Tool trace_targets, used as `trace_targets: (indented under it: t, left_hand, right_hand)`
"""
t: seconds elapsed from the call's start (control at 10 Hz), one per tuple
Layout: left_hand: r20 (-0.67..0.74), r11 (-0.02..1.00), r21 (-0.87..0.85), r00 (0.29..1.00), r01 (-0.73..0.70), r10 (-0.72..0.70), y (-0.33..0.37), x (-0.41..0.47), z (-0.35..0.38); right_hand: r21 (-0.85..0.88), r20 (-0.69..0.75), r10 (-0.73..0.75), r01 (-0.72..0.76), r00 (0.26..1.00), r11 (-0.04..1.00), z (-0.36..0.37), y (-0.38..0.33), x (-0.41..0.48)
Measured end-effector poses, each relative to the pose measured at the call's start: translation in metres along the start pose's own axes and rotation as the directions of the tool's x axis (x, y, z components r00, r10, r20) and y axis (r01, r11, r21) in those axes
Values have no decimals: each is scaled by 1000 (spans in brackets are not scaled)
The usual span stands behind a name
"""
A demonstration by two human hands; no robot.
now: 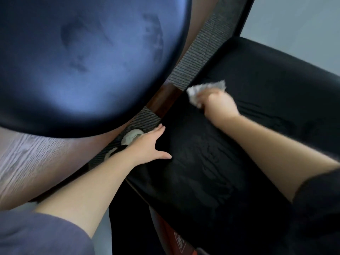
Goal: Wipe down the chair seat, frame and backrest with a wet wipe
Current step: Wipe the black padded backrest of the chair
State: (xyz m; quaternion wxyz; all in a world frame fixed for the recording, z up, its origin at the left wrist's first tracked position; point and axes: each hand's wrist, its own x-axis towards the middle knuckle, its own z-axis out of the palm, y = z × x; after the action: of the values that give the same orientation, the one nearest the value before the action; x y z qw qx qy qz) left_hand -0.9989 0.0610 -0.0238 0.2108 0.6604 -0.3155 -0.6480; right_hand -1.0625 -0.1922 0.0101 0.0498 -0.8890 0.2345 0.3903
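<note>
The right hand [219, 103] grips a crumpled white wet wipe [206, 89], fingers curled round it, and presses it onto the black chair seat [239, 144] at the edge beside a ribbed grey strip [198, 57]. The left hand [147, 144] rests flat on that same edge, nearer the person, with fingers straight and thumb spread. A white crumpled wad [131, 136] lies on the strip just beside it.

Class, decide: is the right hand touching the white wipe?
Touching. The head view shows the right hand gripping the crumpled wipe, with no gap between them.
</note>
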Motion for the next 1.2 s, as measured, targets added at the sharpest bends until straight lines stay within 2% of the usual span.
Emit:
trace_targets:
  t: [0.1, 0.2, 0.3, 0.4, 0.5, 0.6, 0.7, 0.8, 0.9, 1.0, 1.1, 1.2]
  left_hand:
    - [-20, 1000, -17, 1000, -8, 7, 9, 10, -1]
    - [-34, 1000, -25, 999, -13, 12, 16, 20, -7]
    - [-17, 999, 20, 999, -41, 41, 22, 32, -13]
    - [5, 997, 55, 998, -62, 62, 27, 47, -17]
    - [17, 992, 88, 996, -87, 86, 34, 61, -23]
    - [53, 982, 147, 992, -119, 113, 40, 73, -29]
    - [84, 973, 201, 991, -117, 102, 42, 80, -30]
    - [77, 971, 213, 993, -106, 92, 42, 81, -29]
    - [93, 972, 221, 994, -77, 57, 45, 77, -31]
    - [145, 963, 265, 989, -50, 11, 57, 66, -40]
    - [137, 992, 118, 989, 32, -48, 77, 52, -57]
    - [-50, 962, -271, 998, 33, -48, 111, 37, -83]
  right_hand:
    - [-16, -24, 137, -138, 990, 990, -18, 0, 19]
    - [72, 123, -142, 134, 982, 988, -10, -27, -23]
    - [-95, 74, -109, 116, 991, 989, -34, 5, 18]
    - [-237, -109, 158, -180, 981, 955, -63, 47, 74]
    - [-263, 107, 210, -176, 972, 949, -68, 32, 87]
    - [-98, 447, 5, 43, 894, 994, -45, 0, 73]
    - [-103, 276, 102, -76, 956, 992, -64, 23, 73]
    - [-1, -117, 214, -216, 970, 976, -93, 57, 71]
    - [-69, -353, 48, -78, 934, 995, -66, 40, 23]
    - [43, -61, -20, 23, 998, 999, -25, 21, -41]
    - [415, -21, 169, -145, 985, 898, -43, 16, -58]
    - [972, 158, 482, -221, 862, 77, -87, 1, -59]
